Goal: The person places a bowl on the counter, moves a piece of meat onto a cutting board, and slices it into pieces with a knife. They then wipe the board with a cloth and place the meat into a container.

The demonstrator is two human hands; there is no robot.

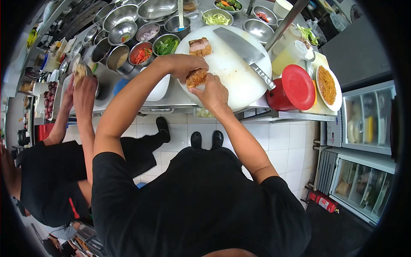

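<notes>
Both hands meet over the left part of a round white cutting board (pixel 231 94). Between them is a browned, crusty piece of meat (pixel 197 78). My left hand (pixel 188 66) has its fingers wrapped over the piece from the upper left. My right hand (pixel 212 92) pinches its right side with thumb and fingers. Just above, a second piece of meat (pixel 200 47), with a pale layered top and brown crust, lies on the board. A wide cleaver (pixel 240 46) rests at the upper right, its metal handle over the board's right edge.
Metal bowls of sliced red peppers (pixel 141 53) and green leaves (pixel 167 45) stand left of the board. A red lidded container (pixel 297 88) and a plate of noodles (pixel 327 85) are at the right. At the left, a co-worker's hands (pixel 84 88) hold something pale.
</notes>
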